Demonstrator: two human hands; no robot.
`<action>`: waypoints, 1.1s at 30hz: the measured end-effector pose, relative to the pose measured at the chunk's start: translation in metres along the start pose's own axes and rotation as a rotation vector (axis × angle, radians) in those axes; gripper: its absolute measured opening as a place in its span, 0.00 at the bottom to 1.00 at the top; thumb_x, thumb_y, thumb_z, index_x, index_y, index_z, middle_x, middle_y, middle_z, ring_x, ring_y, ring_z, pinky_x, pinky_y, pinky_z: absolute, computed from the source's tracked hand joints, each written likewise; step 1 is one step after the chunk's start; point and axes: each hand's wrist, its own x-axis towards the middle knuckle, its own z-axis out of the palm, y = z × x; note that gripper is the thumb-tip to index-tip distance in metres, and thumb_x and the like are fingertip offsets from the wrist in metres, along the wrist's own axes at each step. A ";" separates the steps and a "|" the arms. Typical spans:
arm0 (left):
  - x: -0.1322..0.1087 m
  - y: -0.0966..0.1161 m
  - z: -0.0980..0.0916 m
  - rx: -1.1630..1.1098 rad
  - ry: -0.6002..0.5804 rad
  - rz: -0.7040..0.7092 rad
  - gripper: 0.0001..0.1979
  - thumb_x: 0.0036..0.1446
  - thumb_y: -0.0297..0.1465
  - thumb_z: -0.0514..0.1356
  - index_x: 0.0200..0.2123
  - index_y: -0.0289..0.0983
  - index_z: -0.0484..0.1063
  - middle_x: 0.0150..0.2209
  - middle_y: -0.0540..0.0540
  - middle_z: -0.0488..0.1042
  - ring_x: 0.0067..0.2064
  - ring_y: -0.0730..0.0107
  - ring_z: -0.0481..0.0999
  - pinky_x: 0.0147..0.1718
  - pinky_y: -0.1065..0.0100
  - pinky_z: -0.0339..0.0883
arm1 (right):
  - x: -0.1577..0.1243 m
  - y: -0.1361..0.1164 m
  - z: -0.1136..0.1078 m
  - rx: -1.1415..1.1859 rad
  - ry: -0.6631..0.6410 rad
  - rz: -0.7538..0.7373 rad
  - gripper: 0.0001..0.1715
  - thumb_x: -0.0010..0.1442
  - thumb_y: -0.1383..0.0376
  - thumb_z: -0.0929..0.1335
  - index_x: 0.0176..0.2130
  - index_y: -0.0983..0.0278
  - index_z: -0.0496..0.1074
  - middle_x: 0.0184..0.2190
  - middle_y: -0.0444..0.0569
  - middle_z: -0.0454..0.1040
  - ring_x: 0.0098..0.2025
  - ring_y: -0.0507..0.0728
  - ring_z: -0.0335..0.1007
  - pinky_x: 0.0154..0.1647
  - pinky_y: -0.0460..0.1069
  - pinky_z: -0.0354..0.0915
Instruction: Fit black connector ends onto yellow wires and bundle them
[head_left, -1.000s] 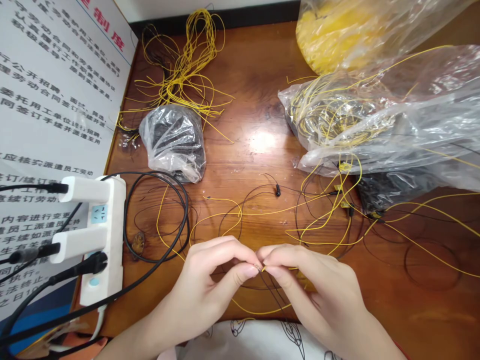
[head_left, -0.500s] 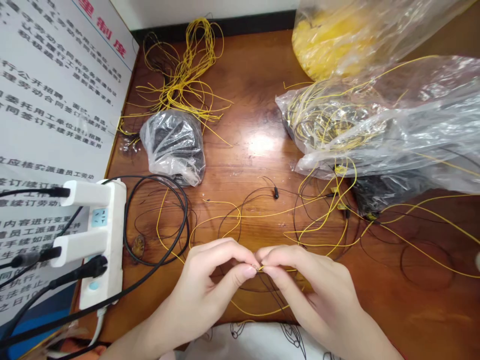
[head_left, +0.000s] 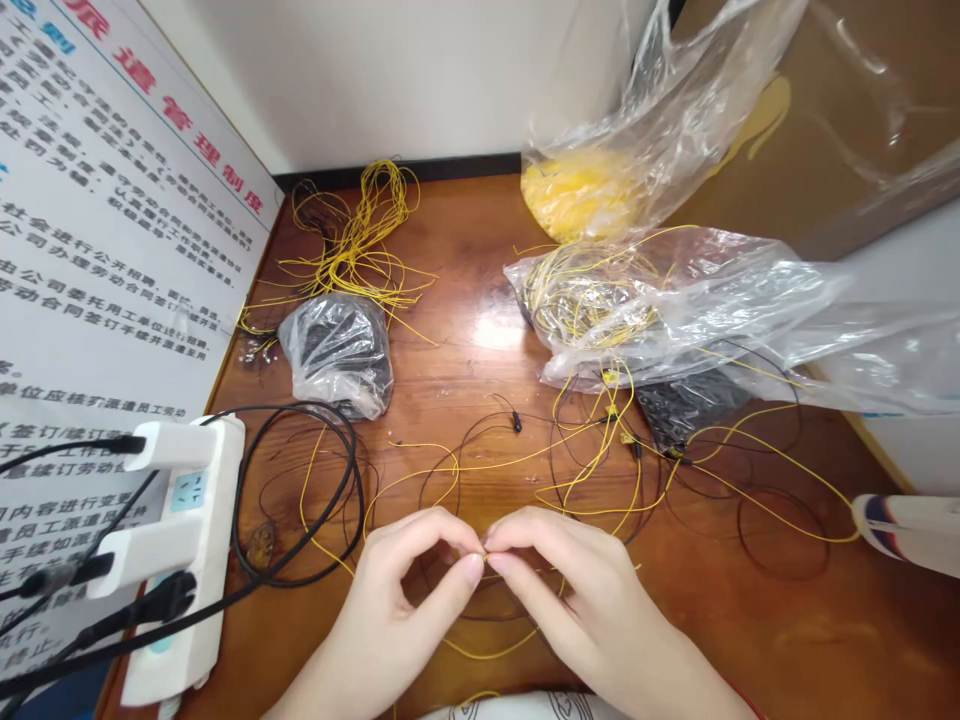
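Note:
My left hand (head_left: 405, 592) is closed in a pinch, thumb against forefinger, at the lower middle of the head view. My right hand (head_left: 581, 588) makes the same pinch facing it, and the fingertips of both nearly meet. A short bit of yellow wire (head_left: 486, 557) shows between them, gripped from both sides; its end is too small to make out. Under and around the hands run loose thin yellow and black wires. Farther up the table lies a small black connector (head_left: 517, 422) on a dark wire.
A white power strip (head_left: 187, 560) with plugs and a looped black cable (head_left: 358, 500) occupies the left. Behind are a yellow wire bundle (head_left: 352, 250) and a grey plastic bag (head_left: 337, 350). Clear bags (head_left: 712, 290) of wire fill the right; a white object (head_left: 911, 530) stands at the edge.
The view has tilted up and shifted, bringing more wall and the white object at right into sight. Both hands keep their pinch on the wire, fingertips slightly closer together.

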 end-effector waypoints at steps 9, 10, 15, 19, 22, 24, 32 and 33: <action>0.002 -0.001 0.003 0.032 0.058 0.017 0.08 0.60 0.29 0.59 0.28 0.38 0.74 0.26 0.50 0.77 0.28 0.72 0.76 0.28 0.75 0.68 | 0.000 -0.005 0.003 0.070 0.013 0.084 0.05 0.60 0.71 0.69 0.33 0.62 0.70 0.25 0.38 0.72 0.25 0.46 0.66 0.27 0.39 0.63; 0.002 -0.001 0.003 0.031 0.062 0.020 0.08 0.60 0.29 0.59 0.28 0.38 0.74 0.26 0.50 0.77 0.28 0.73 0.76 0.28 0.75 0.68 | 0.000 -0.005 0.004 0.072 0.019 0.083 0.06 0.59 0.71 0.70 0.32 0.62 0.70 0.24 0.38 0.72 0.25 0.46 0.66 0.26 0.39 0.63; -0.001 -0.001 0.003 0.011 0.088 0.034 0.07 0.59 0.30 0.60 0.29 0.39 0.75 0.27 0.50 0.77 0.29 0.72 0.76 0.28 0.75 0.69 | -0.001 -0.003 0.007 0.033 0.064 0.047 0.05 0.61 0.71 0.68 0.32 0.63 0.70 0.25 0.39 0.72 0.25 0.46 0.66 0.28 0.39 0.62; -0.002 0.000 0.004 -0.027 0.091 0.051 0.05 0.58 0.29 0.61 0.30 0.39 0.75 0.27 0.51 0.78 0.29 0.72 0.76 0.29 0.75 0.69 | -0.001 -0.005 0.006 0.011 0.087 0.045 0.06 0.61 0.71 0.67 0.31 0.63 0.69 0.24 0.40 0.71 0.25 0.46 0.65 0.27 0.40 0.62; -0.002 0.000 0.004 -0.026 0.098 0.045 0.05 0.58 0.29 0.61 0.29 0.39 0.75 0.27 0.51 0.77 0.30 0.72 0.76 0.30 0.76 0.69 | -0.002 -0.006 0.007 0.022 0.087 0.046 0.07 0.61 0.71 0.66 0.31 0.63 0.69 0.24 0.40 0.71 0.24 0.47 0.65 0.27 0.40 0.62; -0.002 -0.001 0.004 -0.026 0.102 0.040 0.06 0.58 0.29 0.61 0.29 0.39 0.75 0.27 0.51 0.77 0.30 0.72 0.76 0.31 0.75 0.70 | -0.002 -0.005 0.008 0.027 0.078 0.044 0.06 0.61 0.70 0.66 0.31 0.63 0.69 0.24 0.40 0.71 0.24 0.47 0.65 0.27 0.41 0.62; 0.001 0.002 0.000 -0.061 0.244 0.044 0.05 0.56 0.28 0.62 0.29 0.38 0.76 0.26 0.49 0.77 0.29 0.71 0.77 0.30 0.75 0.71 | -0.001 -0.004 0.009 0.013 0.064 0.064 0.07 0.61 0.70 0.66 0.31 0.63 0.70 0.24 0.40 0.71 0.25 0.47 0.65 0.27 0.41 0.62; 0.001 0.002 0.000 -0.078 0.255 0.041 0.05 0.56 0.28 0.62 0.29 0.38 0.76 0.27 0.49 0.77 0.29 0.72 0.77 0.30 0.75 0.71 | -0.001 -0.004 0.009 0.007 0.063 0.058 0.07 0.61 0.71 0.66 0.31 0.63 0.70 0.24 0.40 0.71 0.25 0.47 0.65 0.27 0.42 0.62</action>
